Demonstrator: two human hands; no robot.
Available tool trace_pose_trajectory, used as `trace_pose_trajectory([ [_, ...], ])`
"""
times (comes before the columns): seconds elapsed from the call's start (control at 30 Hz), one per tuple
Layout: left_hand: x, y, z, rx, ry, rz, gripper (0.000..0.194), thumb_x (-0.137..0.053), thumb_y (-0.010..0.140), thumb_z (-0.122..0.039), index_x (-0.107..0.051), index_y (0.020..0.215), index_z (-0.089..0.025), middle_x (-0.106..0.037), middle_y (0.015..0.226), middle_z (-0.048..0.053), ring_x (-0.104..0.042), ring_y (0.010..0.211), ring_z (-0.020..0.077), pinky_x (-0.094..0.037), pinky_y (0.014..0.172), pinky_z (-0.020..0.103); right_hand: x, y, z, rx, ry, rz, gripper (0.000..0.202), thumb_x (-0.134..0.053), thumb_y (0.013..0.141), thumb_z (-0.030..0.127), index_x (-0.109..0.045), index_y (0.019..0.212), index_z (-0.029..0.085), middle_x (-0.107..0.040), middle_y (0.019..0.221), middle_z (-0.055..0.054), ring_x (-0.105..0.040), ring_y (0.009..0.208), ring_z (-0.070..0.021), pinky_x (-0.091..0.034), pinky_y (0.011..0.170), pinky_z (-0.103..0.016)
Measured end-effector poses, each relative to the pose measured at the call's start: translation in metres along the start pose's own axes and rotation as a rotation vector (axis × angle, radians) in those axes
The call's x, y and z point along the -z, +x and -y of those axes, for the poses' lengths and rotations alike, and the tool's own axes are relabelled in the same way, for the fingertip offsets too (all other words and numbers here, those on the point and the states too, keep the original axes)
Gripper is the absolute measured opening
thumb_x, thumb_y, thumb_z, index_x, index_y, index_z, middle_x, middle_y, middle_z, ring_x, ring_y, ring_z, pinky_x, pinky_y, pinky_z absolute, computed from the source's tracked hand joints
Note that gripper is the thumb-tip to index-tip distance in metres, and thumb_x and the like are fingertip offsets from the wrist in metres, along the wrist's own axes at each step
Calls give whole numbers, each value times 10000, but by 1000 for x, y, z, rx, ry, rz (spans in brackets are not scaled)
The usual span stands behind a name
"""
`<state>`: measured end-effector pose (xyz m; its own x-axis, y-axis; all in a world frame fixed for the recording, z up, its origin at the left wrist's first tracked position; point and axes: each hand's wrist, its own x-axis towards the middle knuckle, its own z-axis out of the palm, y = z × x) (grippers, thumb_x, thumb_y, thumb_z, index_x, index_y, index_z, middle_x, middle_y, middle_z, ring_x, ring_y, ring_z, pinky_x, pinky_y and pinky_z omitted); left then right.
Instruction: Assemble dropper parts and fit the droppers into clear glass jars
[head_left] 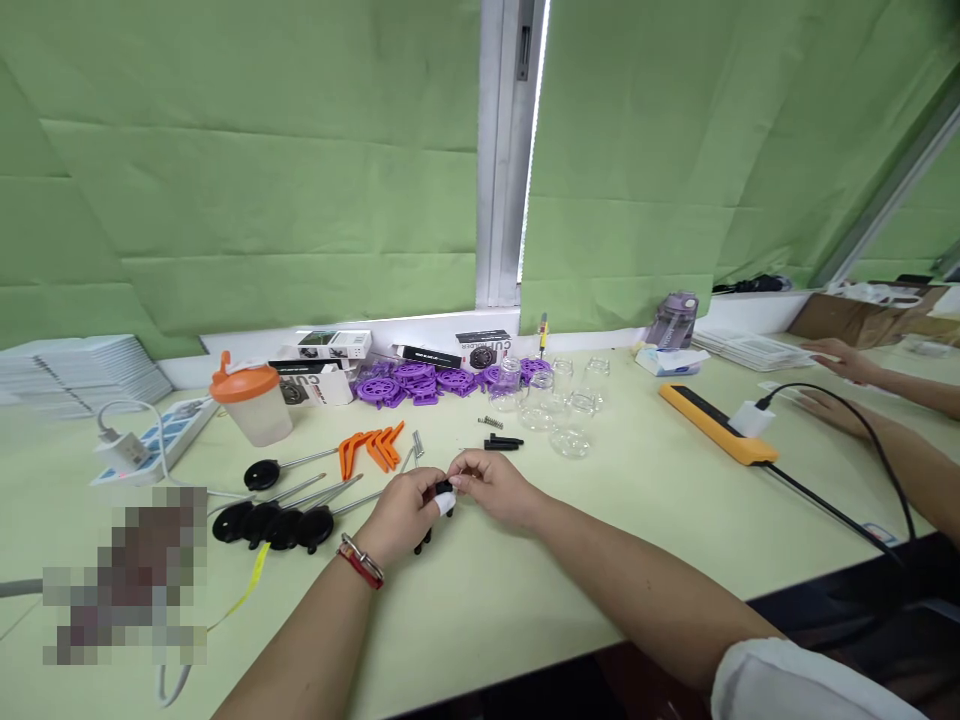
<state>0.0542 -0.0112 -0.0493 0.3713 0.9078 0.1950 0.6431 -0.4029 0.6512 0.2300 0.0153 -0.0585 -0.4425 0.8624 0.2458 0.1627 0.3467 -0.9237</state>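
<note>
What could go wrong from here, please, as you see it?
Held between the left hand and right hand, the small black part might slip. The clear containers are crowded together, so one knock could disturb several. The orange-lidded cup stands beside the white power strip; if it tipped, any liquid might reach the sockets.

The person's hands above the table (517,600): the left hand (405,515) and right hand (491,488) meet, their fingers pinched about a small black part (444,488). To their left, black discs (311,528) on metal rods lie near orange angled pieces (384,452). Beyond, purple wheel-shaped pieces (415,385) lie heaped before printed boxes (484,352). A coil spring (491,423) and black pins (502,443) lie near clear vessels (570,442). Far right: a co-worker's hands (847,362).
</note>
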Motion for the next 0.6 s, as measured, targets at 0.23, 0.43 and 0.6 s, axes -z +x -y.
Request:
trace_pose_trajectory([
  [0.23,0,0,0,2,-35,0,151,-513,809,-294,-597,773,-174,-485,616,-28,-423,567,113,-331,530,219,1,-1,4,-4,-7,9,96,-562,781,216,-636,804,159,-578,732,-7,-518,675,-124,-414,647,-257],
  [0.43,0,0,1,-4,-17,-2,163,-520,802,-302,-618,787,-172,-495,622,-21,-428,571,116,-340,529,221,1,-2,4,-1,1,11,95,-563,782,212,-637,807,158,-578,734,-5,-523,679,-122,-415,649,-252],
  [0.6,3,0,-1,-3,-17,9,178,-499,814,-322,-596,775,-177,-536,652,-6,-479,577,122,-370,529,223,0,-2,2,5,-10,22,114,-559,795,230,-649,830,168,-602,758,-8,-544,695,-123,-425,659,-248],
])
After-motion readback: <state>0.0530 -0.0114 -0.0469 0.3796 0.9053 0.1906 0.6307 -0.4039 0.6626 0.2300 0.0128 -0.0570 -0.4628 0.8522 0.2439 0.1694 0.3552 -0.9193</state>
